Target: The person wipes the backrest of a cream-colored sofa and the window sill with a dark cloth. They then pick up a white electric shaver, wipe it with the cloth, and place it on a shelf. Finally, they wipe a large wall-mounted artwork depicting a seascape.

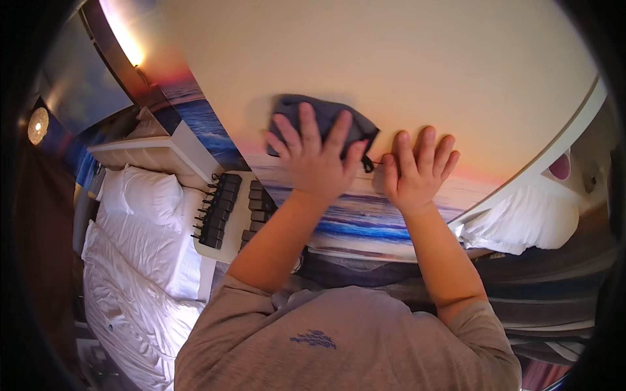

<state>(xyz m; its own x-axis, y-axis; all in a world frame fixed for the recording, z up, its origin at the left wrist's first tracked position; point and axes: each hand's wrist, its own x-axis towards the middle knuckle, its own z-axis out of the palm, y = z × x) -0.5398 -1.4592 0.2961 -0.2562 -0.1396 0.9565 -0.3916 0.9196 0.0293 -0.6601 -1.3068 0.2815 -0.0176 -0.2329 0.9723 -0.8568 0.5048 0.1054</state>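
Note:
My left hand lies with spread fingers over a dark grey cloth, pressed flat against a wall panel printed with a sea and sunset picture. A small black loop sticks out of the cloth's lower right corner, with a thin cord running towards my other thumb. To the right of the cloth, my right hand rests on the same panel, fingers apart and nothing visible in it. Whether the cloth is a single layer or a pouch, I cannot tell.
At left a bed with a white pillow and a rumpled white duvet stands by a padded headboard. Rows of black box-shaped devices lie on a pale table. White bedding lies at right.

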